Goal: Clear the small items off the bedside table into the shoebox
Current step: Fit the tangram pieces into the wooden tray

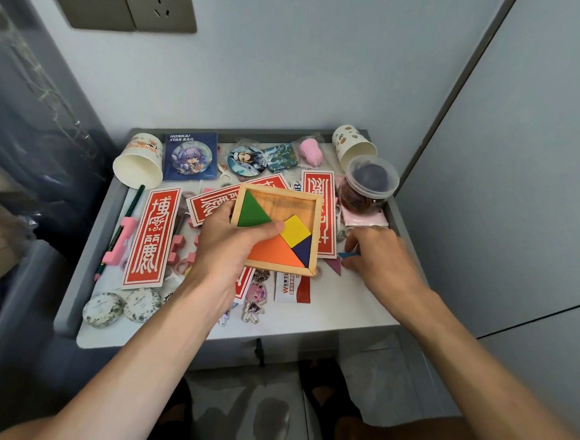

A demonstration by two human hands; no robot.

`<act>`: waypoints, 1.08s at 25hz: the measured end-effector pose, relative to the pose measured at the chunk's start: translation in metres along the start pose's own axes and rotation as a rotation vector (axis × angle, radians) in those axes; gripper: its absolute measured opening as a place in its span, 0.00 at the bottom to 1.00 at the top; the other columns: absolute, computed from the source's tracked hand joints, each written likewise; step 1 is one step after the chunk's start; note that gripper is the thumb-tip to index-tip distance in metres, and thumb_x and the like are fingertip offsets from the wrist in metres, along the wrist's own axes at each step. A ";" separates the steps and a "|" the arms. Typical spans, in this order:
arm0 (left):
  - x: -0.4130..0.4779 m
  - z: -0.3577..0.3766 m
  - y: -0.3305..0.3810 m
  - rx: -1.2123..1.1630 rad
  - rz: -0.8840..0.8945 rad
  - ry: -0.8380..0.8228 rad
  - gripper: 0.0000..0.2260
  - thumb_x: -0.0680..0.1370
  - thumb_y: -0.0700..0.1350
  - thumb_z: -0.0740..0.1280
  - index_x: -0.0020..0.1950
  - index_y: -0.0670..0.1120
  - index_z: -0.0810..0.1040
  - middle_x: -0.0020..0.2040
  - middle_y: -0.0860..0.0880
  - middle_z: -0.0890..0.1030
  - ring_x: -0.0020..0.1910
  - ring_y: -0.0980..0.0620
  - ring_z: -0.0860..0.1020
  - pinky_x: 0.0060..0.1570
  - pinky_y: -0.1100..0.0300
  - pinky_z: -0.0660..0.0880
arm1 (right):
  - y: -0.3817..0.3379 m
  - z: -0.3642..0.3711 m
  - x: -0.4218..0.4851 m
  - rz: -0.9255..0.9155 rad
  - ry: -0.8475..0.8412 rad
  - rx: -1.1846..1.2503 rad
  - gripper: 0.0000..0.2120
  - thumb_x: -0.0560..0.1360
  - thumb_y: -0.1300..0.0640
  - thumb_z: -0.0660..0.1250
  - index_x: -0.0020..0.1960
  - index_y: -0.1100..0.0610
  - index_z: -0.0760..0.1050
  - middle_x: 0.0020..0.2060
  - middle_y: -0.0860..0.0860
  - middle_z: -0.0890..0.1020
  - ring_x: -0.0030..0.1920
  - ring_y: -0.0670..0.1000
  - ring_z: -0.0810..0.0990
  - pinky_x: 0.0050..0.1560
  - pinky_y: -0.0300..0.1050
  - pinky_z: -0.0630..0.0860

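Tangram tray [293,204], a square wooden frame holding smooth painted pieces, was held tilted above the table [344,313], with the left hand [225,246] clamped on it, thumb on top. A loose flat blue piece [348,255] lay at the tray's 4 o'clock, at 9 o'clock from the nearer right hand [378,257]. Its fingers curled over the piece; pinch or touch, couldn't tell. A purple triangle [335,267] lay just beside it. The shoebox wasn't in view.
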State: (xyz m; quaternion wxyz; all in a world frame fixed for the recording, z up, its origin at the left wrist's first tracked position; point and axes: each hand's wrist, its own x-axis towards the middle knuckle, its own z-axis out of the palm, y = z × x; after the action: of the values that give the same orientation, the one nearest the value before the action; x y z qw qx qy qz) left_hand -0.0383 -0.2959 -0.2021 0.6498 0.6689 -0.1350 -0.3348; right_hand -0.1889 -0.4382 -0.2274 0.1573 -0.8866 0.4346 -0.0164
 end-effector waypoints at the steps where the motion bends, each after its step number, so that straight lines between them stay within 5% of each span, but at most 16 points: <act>1: 0.000 0.000 0.000 -0.005 0.003 0.001 0.16 0.69 0.38 0.78 0.55 0.47 0.81 0.46 0.52 0.87 0.43 0.54 0.85 0.34 0.67 0.78 | 0.000 0.000 0.000 0.007 -0.006 -0.008 0.08 0.73 0.55 0.73 0.51 0.53 0.79 0.48 0.51 0.81 0.46 0.50 0.80 0.46 0.46 0.79; 8: 0.001 -0.001 -0.001 -0.052 -0.007 0.035 0.07 0.77 0.44 0.72 0.54 0.47 0.81 0.45 0.53 0.87 0.40 0.58 0.84 0.32 0.70 0.76 | 0.001 0.007 0.000 0.054 -0.071 0.119 0.09 0.79 0.61 0.63 0.57 0.52 0.69 0.47 0.48 0.74 0.43 0.48 0.74 0.35 0.41 0.70; 14: 0.000 -0.005 0.000 -0.080 -0.037 0.035 0.07 0.78 0.43 0.71 0.55 0.47 0.81 0.47 0.52 0.87 0.46 0.53 0.85 0.44 0.59 0.78 | -0.005 0.023 0.008 0.093 -0.027 0.112 0.13 0.73 0.52 0.72 0.54 0.51 0.74 0.50 0.48 0.75 0.44 0.48 0.72 0.40 0.43 0.70; 21: -0.001 -0.003 0.000 -0.033 -0.048 -0.016 0.07 0.79 0.43 0.69 0.56 0.46 0.80 0.46 0.54 0.87 0.41 0.59 0.84 0.35 0.67 0.76 | -0.002 0.019 0.001 0.122 -0.002 -0.033 0.09 0.75 0.49 0.70 0.51 0.53 0.78 0.43 0.50 0.77 0.38 0.48 0.74 0.35 0.42 0.70; 27: -0.004 -0.001 0.000 -0.051 -0.058 -0.039 0.08 0.79 0.42 0.69 0.57 0.45 0.79 0.50 0.50 0.86 0.46 0.53 0.85 0.41 0.61 0.77 | -0.014 0.015 -0.007 0.083 0.032 -0.134 0.11 0.75 0.51 0.71 0.53 0.56 0.78 0.43 0.51 0.76 0.38 0.49 0.72 0.33 0.41 0.66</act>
State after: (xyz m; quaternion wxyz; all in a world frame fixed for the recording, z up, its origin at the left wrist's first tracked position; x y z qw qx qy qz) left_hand -0.0404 -0.2932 -0.2008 0.6540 0.6491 -0.1195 -0.3697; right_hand -0.1799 -0.4211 -0.2373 0.0911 -0.8760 0.4736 0.0051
